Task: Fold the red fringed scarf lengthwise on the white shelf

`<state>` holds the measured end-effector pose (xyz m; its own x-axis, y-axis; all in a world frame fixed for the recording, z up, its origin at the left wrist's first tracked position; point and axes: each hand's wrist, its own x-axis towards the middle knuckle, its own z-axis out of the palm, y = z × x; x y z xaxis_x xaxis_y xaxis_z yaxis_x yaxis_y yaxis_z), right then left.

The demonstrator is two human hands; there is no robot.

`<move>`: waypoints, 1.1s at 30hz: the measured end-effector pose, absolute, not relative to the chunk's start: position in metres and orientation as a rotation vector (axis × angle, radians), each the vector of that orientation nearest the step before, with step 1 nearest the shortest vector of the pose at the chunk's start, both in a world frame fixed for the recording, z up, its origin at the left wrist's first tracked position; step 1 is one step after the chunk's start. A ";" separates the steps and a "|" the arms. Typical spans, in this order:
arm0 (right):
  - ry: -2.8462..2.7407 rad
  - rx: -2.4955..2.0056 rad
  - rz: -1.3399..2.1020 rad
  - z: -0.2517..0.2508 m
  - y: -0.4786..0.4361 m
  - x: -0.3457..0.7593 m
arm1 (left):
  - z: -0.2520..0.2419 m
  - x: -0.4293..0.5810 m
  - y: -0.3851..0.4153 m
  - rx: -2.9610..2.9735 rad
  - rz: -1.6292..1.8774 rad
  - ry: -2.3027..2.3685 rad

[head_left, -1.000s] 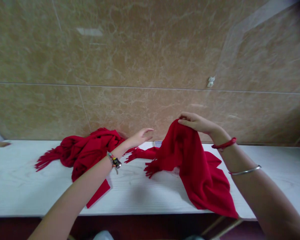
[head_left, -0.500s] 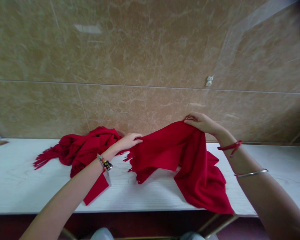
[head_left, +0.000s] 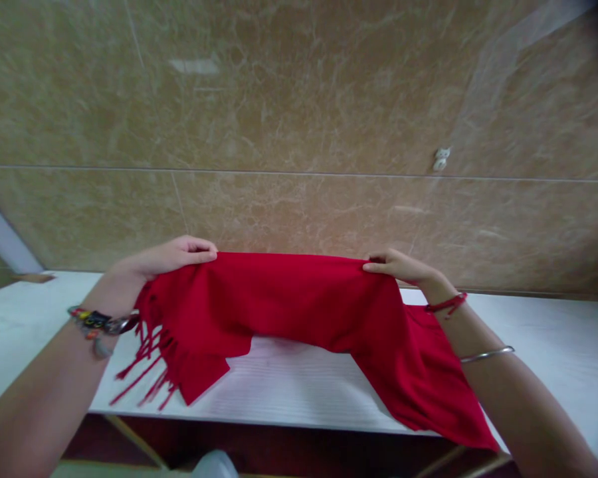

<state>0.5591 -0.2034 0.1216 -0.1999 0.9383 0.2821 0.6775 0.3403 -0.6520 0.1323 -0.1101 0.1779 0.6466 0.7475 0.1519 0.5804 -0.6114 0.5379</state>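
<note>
A red scarf (head_left: 289,292) is stretched between my two hands, its top edge nearly straight and level. My left hand (head_left: 177,255) pinches that edge near the fringed end, and strands of fringe hang below the wrist. About a scarf's width further along, my right hand (head_left: 401,265) grips the same edge between thumb and fingers. From there the cloth falls to the right and drapes over the front edge of the white tabletop (head_left: 299,385). A flat red piece (head_left: 204,380) lies under the fringed end, mostly covered. The second, bunched red scarf is hidden behind the held cloth and my left arm.
A tan marbled tile wall (head_left: 299,106) rises directly behind the tabletop. A small white cat-shaped fixture (head_left: 441,159) sits on it. A brown wooden piece (head_left: 34,277) lies at the back left. Below the front edge is a dark red space with metal legs.
My left hand has moved left and slightly up, pulling the scarf's fringed end out so the top edge is taut. The cloth now covers the bunched scarf. My right hand keeps its grip.
</note>
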 end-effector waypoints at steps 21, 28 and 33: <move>-2.274 -1.657 0.276 -0.034 -0.045 0.290 | -0.053 0.029 -0.046 2.605 0.143 1.864; -2.227 -1.733 0.079 -0.074 0.006 0.234 | -0.071 0.021 0.027 2.675 0.249 2.109; -2.190 -1.718 -0.001 -0.084 0.034 0.221 | -0.075 0.014 0.081 2.598 0.204 2.215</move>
<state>0.2215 0.0338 -0.0841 -0.1986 0.9403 0.2765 0.9405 0.2622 -0.2161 0.0139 0.0807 -0.0748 0.1705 0.9485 0.2669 0.9813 -0.1389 -0.1333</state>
